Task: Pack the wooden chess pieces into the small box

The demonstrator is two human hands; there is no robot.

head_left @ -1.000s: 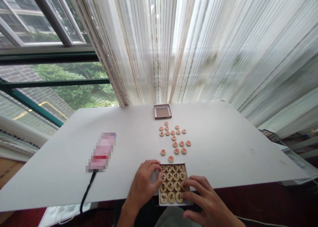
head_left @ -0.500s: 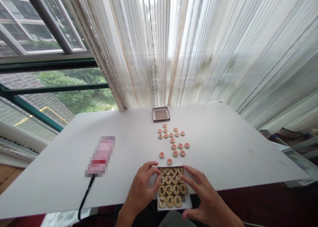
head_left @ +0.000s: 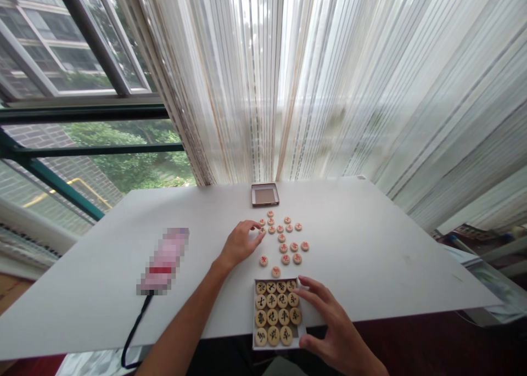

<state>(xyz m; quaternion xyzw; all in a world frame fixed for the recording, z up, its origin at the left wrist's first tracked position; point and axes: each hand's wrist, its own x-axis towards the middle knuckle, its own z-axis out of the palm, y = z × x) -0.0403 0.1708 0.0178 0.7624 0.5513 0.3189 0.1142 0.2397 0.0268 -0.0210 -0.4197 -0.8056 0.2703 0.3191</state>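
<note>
Gone from the left side of the shallow, white-walled square box [head_left: 254, 324], the left hand [head_left: 242, 244] now reaches past the box's far left corner to a small, round, pale-wood disc marked in black [head_left: 262, 231]. Finger and thumb curl at the disc's edge; whether they grip it, the view does not show. It is the only black-marked piece outside the box. Inside, fifteen round black-marked wooden discs [head_left: 272, 301] sit face up in four rows, with one bare spot at the box's near right corner. The shift appears to carry the work from the box out to the loose pieces, and just one gap shows in the rows.

Unclenched, the right hand [head_left: 335, 321] spreads along the box's right side, fingertips at its rim.

Beyond the box's far edge, sixteen round pale-wood discs marked in red [head_left: 283, 248] lie scattered. Farther past the box rests a rectangular brown-rimmed lid [head_left: 265, 195], hollow side up. Well left of the box lies an oblong pink object [head_left: 164, 261], its details pixelated, with a black cord [head_left: 135, 326] crossing the smooth white table [head_left: 370, 244]. Sheer striped curtains [head_left: 313, 90] hang farthest from the box.
</note>
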